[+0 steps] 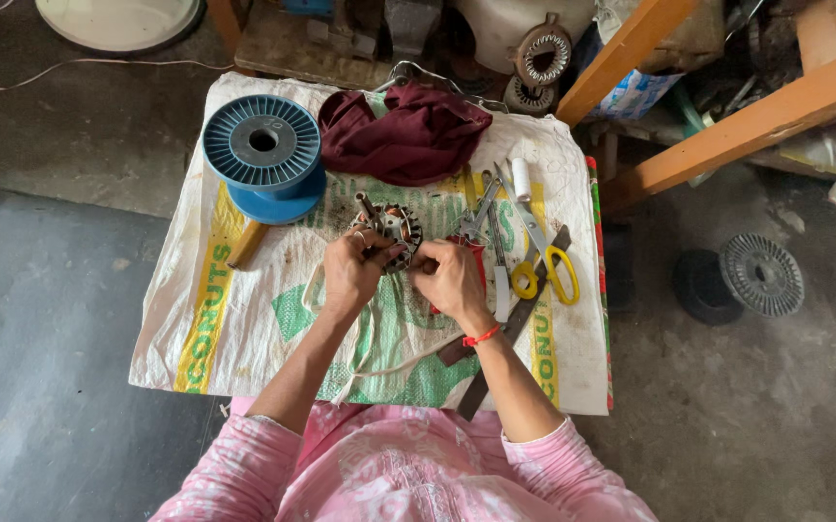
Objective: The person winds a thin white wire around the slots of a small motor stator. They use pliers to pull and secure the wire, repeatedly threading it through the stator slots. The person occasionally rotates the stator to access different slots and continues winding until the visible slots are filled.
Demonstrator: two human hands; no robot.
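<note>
My left hand (352, 271) grips a small round motor stator (391, 225) with copper windings, held just above a white woven sack (244, 329) spread over a low table. My right hand (452, 280), with a red thread at the wrist, pinches at the stator's right side with closed fingers. A white cord runs from under my hands down toward my lap. Pink sleeves cover my forearms near the bottom of the view.
A blue plastic spool (265, 155) stands at the sack's back left, a maroon cloth (403, 130) behind the stator. Pliers (476, 217), yellow-handled scissors (546, 266) and flat metal strips lie to the right. Wooden beams (727, 126) and a black spool (742, 278) are at right.
</note>
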